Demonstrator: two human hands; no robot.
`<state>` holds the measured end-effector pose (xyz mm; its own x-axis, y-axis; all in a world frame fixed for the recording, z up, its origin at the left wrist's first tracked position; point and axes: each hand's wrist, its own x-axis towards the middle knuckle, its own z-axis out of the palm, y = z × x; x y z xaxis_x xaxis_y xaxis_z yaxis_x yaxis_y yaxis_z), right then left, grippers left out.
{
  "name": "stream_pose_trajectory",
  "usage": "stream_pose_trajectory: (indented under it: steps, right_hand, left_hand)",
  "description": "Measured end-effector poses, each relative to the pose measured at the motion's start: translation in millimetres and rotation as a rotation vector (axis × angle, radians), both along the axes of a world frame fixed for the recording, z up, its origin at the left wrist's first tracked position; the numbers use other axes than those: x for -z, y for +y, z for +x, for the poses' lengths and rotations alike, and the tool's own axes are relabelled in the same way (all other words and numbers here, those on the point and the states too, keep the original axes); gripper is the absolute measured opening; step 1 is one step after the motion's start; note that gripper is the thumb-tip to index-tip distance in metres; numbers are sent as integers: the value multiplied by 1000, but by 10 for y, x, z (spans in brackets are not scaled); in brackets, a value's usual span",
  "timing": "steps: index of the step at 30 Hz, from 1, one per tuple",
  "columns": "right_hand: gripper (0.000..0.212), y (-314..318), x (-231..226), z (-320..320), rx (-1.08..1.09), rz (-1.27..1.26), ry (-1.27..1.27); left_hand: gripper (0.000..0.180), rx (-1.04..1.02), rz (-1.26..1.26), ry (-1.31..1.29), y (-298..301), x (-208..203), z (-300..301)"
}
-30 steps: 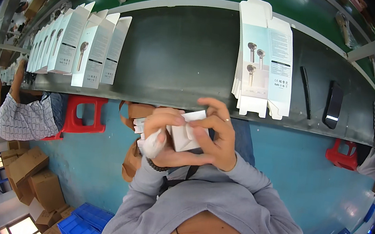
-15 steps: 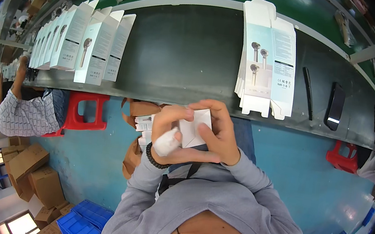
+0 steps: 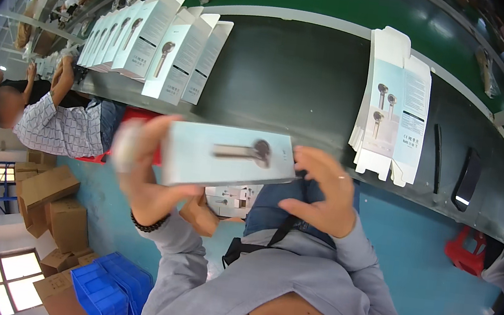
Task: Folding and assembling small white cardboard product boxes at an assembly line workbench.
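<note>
A light blue and white carton [image 3: 203,152] with a showerhead-like picture lies sideways in front of me, slightly blurred. My left hand [image 3: 147,177] is closed around its left end, with a white wrapping on part of that hand and a dark beaded bracelet at the wrist. At the carton's right end is my right hand [image 3: 326,191], its thumb and fingers spread apart; the fingertips are at the carton's edge, and whether they touch it I cannot tell. Several upright cartons with raised flaps [image 3: 173,55] stand on the bench at the left. A stack of flat, unfolded cartons [image 3: 388,111] lies at the right.
On the dark bench [image 3: 280,73] lie a black pen-like stick [image 3: 436,157] and a phone [image 3: 468,179]. An open brown box [image 3: 200,215] holding cartons is below my hands. Blue crates [image 3: 106,287], brown boxes [image 3: 68,217], a red stool [image 3: 466,249] and a seated person [image 3: 60,123] surround me.
The carton, earlier mostly hidden between both hands with its white end showing, is now turned sideways with its printed side up. My left hand moved left; my right hand opened. The view shifted.
</note>
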<state>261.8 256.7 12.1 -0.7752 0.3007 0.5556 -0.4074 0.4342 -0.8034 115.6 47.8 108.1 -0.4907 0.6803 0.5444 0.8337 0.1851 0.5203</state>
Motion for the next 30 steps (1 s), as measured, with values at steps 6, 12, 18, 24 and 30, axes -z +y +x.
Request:
stream_pose_trajectory:
  steps: [6, 12, 18, 24, 30]
  right_hand:
    - [51, 477, -125, 327, 310, 226, 68]
    - [57, 733, -227, 465, 557, 667, -281]
    - [57, 859, -129, 494, 341, 743, -427]
    - [44, 931, -33, 480, 300, 719, -373]
    - [23, 868, -179, 576, 468, 776, 54]
  left_hand:
    - [89, -349, 664, 1, -128, 381, -533]
    - [78, -486, 897, 229, 149, 1001, -1297]
    - [69, -543, 877, 202, 363, 992, -1534]
    - [88, -592, 766, 234, 327, 1020, -1640]
    - [109, -556, 599, 536, 298, 755, -1023]
